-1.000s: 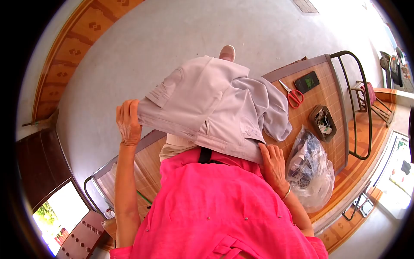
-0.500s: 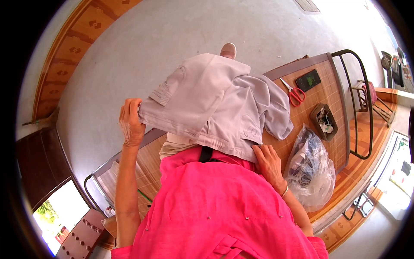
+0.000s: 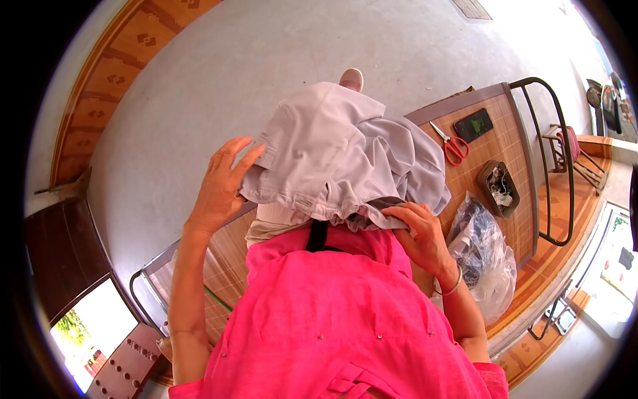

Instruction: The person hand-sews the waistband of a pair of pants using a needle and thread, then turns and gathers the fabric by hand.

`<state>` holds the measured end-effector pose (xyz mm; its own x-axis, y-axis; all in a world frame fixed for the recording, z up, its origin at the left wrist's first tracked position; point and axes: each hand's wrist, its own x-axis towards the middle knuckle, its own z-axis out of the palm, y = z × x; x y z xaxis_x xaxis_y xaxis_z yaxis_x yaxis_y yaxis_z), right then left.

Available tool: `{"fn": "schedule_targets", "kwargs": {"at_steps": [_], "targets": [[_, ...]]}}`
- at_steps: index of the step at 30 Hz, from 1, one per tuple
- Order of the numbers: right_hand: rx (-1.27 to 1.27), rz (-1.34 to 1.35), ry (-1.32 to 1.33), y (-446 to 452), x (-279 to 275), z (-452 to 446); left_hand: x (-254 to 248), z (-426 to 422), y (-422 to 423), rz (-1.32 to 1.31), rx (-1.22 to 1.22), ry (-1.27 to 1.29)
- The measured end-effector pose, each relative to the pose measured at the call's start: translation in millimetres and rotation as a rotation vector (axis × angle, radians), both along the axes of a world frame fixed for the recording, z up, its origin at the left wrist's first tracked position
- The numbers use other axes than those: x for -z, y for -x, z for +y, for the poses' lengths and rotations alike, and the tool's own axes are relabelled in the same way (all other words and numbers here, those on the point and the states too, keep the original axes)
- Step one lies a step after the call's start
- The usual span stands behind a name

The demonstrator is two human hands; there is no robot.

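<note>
A pair of light grey trousers [image 3: 319,146] lies across my lap, its waistband gathered and wrinkled along the near edge. My left hand [image 3: 222,183] is at the left side of the trousers, beside a pocket flap, with its thumb and fingers apart. Whether its fingertips touch the cloth I cannot tell. At the right end of the waistband, my right hand [image 3: 422,233] is closed on the edge of the cloth, fingers on top. Folds of the trousers hang over toward the bench on the right.
On the mat-topped bench [image 3: 492,156] to the right lie red-handled scissors [image 3: 455,147] and a black phone [image 3: 473,125]. A small box of odds and ends [image 3: 498,188] and a clear plastic bag [image 3: 485,259] are nearer. A metal rail [image 3: 565,166] rises at the bench's end.
My left hand has let go of the waistband's left corner and moved right with its fingers spread. The waistband has bunched up. My right hand has shifted slightly upward, still on the edge.
</note>
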<state>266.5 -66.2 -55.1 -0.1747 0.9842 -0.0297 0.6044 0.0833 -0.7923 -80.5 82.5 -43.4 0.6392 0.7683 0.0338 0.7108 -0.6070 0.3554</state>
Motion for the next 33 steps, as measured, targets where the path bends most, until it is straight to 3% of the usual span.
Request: {"fn": "schedule_targets", "kwargs": {"at_steps": [12, 18, 22, 25, 26, 29, 33], "targets": [[0.02, 0.124, -0.021, 2, -11, 17, 17, -17, -63, -0.199, 0.379, 0.077], [0.023, 0.349, 0.108, -11, -36, 44, -6, -4, -59, -0.536, 0.044, 0.901], [0.072, 0.331, 0.161, -10, -50, 70, -22, 4, -50, -0.617, -0.034, 1.103], [0.247, 0.068, -0.229, 7, -6, 96, -12, 14, -51, -0.671, -0.234, 1.232], [0.252, -0.225, -0.433, 9, 3, 100, -5, 16, -56, -0.733, -0.29, 1.247], [0.23, -0.122, -0.414, 24, -3, 95, 9, 20, -63, -0.916, -0.432, 1.327], [0.077, 0.139, -0.147, 45, 5, 70, 17, 23, -65, -1.023, -0.449, 1.406]]}}
